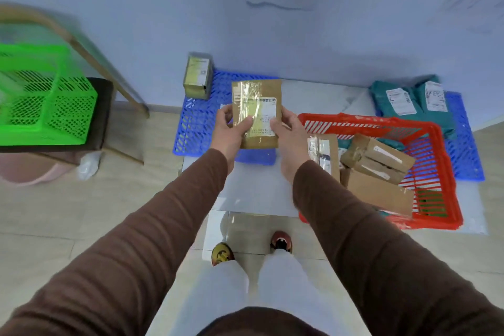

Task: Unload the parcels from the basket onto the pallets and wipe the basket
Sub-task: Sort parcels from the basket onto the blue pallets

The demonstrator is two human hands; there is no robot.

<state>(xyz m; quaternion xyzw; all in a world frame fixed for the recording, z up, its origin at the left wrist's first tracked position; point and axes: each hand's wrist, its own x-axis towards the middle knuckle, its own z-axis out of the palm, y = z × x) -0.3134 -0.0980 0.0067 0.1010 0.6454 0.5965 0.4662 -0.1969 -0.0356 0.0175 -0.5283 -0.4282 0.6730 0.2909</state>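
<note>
Where the frame begins at the upper left, a green plastic basket (46, 101) rests on a dark stool (102, 114), blurred, with a pale pink tub (30, 170) on the floor below it. Left of centre lies a blue lattice pallet (200, 117); a small taped carton (198, 75) stands upright on its far corner against the wall. At centre, above this pallet, a flat brown cardboard parcel (256, 113) with a white label is held upright: the left hand (229, 131) grips its left edge, thumb curled over the front, and the right hand (287, 135) grips its right edge likewise. Brown sleeves (169, 226) run to the lower corners; two shoes (281, 241) show at bottom centre. Right of centre sits the red basket (447, 172) on the floor, containing several brown cardboard parcels (377, 162). At the upper right, teal mailer bags (409, 101) lie on a second blue pallet (465, 153), just behind the red basket.
</note>
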